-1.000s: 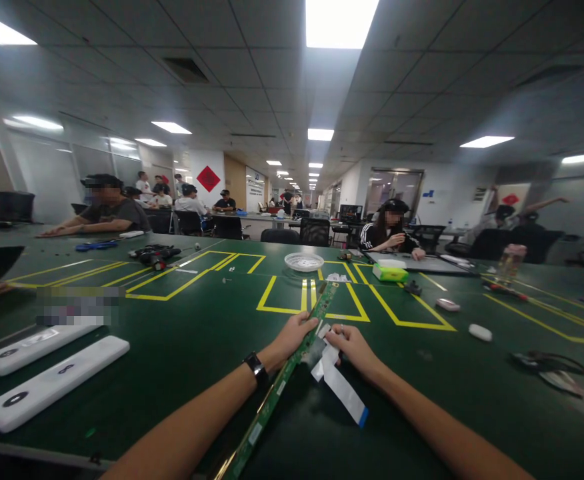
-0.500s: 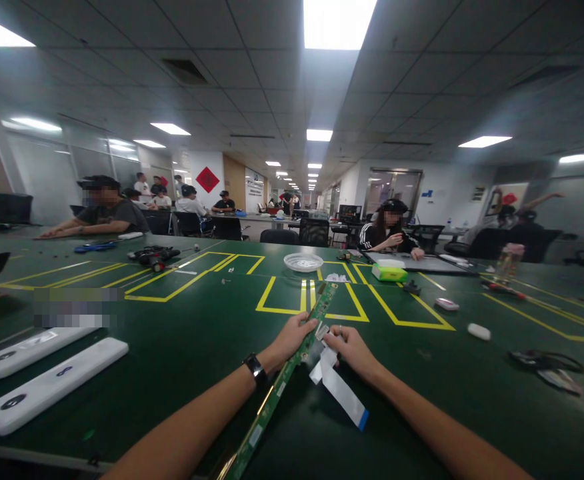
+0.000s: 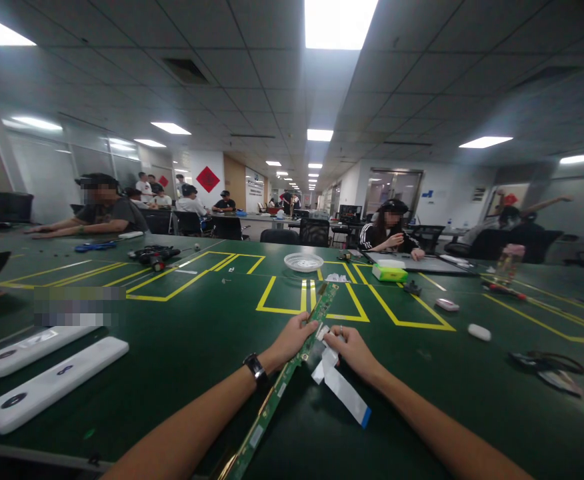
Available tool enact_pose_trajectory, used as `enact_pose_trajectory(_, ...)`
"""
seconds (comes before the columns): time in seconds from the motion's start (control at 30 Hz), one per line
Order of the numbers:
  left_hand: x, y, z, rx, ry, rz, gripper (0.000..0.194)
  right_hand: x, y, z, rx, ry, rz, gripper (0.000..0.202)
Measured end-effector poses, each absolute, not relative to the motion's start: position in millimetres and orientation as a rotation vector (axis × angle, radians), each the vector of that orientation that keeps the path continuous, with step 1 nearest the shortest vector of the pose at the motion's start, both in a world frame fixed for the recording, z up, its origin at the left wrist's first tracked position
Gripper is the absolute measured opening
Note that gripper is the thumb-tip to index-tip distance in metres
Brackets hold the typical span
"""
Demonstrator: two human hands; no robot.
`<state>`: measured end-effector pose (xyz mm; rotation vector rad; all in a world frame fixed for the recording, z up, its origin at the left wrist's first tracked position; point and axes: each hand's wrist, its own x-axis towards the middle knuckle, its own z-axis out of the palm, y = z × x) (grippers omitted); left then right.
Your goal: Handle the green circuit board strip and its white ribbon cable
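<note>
A long, narrow green circuit board (image 3: pixel 278 393) slants from the bottom edge up to the middle of the view. My left hand (image 3: pixel 292 337) is closed around its upper part, thumb on top. Beside the board, my right hand (image 3: pixel 352 348) pinches the upper end of a white flat ribbon cable (image 3: pixel 345 393), close to the board's edge. The cable's folded strip hangs below my fingers and ends in a blue tip. Whether its pinched end touches the board cannot be made out.
On the green table (image 3: pixel 182 353) lie yellow tape outlines, a white round basket (image 3: pixel 303 262) and a green-and-white packet (image 3: pixel 389 271). Two long white cases (image 3: pixel 55 383) are at left. A power tool (image 3: pixel 155 257) sits farther back. Co-workers sit at the far side.
Both hands keep their grips on the board and the ribbon cable. The cable's hanging end has shifted slightly right and up.
</note>
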<state>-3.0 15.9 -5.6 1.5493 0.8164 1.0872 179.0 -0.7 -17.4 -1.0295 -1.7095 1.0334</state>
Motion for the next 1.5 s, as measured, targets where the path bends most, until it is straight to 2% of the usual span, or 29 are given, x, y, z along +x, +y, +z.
enact_pose_trajectory(0.2,-4,6,0,1.784,0.861,1.084,0.035,180,3,-19,-1.047,-1.723,0.982,0.038)
enact_pose_trajectory(0.37,-3,-2,3,1.674,0.752,0.864,0.042,181,1,-14,-1.012,-1.756,1.039,0.043)
enact_pose_trajectory(0.67,-4,-4,-2,1.589,0.747,0.780,0.045,184,0,-10,-0.950,-1.766,1.177,0.046)
enact_pose_trajectory(1.1,3,-2,-4,1.627,0.749,0.979,0.036,189,14,-27,-1.069,-1.798,1.148,0.047)
enact_pose_trajectory(1.5,-3,14,-13,1.500,0.657,0.793,0.052,190,16,-26,-1.062,-1.815,1.156,0.050)
